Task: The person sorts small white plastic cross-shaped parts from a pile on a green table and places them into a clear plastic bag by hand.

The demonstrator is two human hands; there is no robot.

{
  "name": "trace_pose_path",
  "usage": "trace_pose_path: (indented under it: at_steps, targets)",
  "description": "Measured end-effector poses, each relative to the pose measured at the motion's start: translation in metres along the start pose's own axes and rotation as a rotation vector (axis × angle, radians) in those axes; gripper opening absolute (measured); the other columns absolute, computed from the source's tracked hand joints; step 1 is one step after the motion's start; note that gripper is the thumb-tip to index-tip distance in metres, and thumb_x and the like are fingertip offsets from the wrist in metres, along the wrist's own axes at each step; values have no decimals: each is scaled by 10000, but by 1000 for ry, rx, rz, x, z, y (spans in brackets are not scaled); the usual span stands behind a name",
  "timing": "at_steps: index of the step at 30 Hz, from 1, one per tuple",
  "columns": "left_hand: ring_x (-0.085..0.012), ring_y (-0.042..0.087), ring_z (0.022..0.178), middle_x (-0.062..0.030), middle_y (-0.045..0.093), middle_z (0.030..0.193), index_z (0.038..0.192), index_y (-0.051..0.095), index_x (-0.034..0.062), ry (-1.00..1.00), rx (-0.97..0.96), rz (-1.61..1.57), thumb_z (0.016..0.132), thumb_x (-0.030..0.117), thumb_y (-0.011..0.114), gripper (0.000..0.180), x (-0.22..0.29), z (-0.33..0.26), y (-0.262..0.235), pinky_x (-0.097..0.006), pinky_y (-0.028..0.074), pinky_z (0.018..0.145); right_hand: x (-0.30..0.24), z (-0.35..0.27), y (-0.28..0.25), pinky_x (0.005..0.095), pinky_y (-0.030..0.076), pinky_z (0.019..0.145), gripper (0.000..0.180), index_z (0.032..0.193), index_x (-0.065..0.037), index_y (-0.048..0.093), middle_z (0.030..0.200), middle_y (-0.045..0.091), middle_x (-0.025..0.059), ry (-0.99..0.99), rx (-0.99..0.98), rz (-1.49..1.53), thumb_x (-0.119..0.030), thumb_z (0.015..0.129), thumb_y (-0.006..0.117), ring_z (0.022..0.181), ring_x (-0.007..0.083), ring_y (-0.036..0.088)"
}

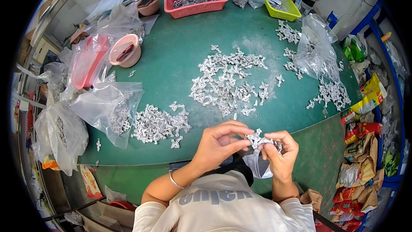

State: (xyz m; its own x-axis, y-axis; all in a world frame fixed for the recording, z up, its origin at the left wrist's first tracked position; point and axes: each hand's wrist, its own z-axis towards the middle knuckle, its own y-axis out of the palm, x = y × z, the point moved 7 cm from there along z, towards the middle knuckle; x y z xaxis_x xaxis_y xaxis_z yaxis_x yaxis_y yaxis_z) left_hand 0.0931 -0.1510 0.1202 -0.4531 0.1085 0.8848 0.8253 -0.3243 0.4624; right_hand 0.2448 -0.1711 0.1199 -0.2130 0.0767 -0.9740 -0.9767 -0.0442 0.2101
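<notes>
Both of my hands meet over the near edge of the green table (pixel 180 56). My left hand (pixel 219 141) pinches one end of a small silver metal cluster (pixel 256 138). The other end sits in my right hand (pixel 281 154). A small clear plastic bag (pixel 259 165) hangs below the hands. A wide heap of the same silver metal pieces (pixel 227 81) lies in the table's middle, just beyond my hands. A second pile (pixel 156 124) lies to the left of my left hand.
Clear bags with metal pieces (pixel 109 109) crowd the left edge. A pink round bowl (pixel 125 50), a red tray (pixel 197 0) and a yellow-green tray (pixel 283 6) stand further back. Another clear bag (pixel 315 49) lies right. Snack packets (pixel 360 146) fill blue shelves at right.
</notes>
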Motion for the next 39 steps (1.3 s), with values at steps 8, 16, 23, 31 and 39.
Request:
trace_pose_path:
  at_steps: [8,16,23,31,39]
  targets:
    - [-140,571,864,-117,545,1018,1012,584,-66,-13,-57,-54,830,-16,568,190,3,-2,7,-256,500,735,-10,-5,1,191,412,467,137,886,50,594,718,634,128,-53,45,36,69,751,610,531,95,558]
    - [-134,573,859,-116,548,1012,1008,585,-67,-8,-57,-49,827,-20,569,187,6,-2,8,-253,497,739,-17,-6,2,196,421,468,172,887,52,606,736,636,147,-129,45,11,69,721,645,534,102,559]
    - [-146,574,824,-126,555,976,978,588,-69,-22,10,-83,808,-52,571,172,7,-4,7,-255,485,729,-20,-6,2,195,417,470,196,877,38,624,736,641,139,-151,60,-32,66,689,675,565,113,578]
    - [-155,591,749,-125,601,867,939,601,-63,-130,111,-34,807,-48,572,136,10,-8,2,-262,487,697,-50,-9,18,215,380,447,214,797,-32,689,748,617,102,-617,-59,-519,92,624,671,549,129,533]
    - [-147,604,809,-115,616,887,1013,565,-76,-22,79,-90,824,-33,570,194,10,-10,0,-265,496,746,-52,-11,21,216,375,444,245,795,-54,700,788,608,95,-630,-96,-549,93,601,677,534,112,495]
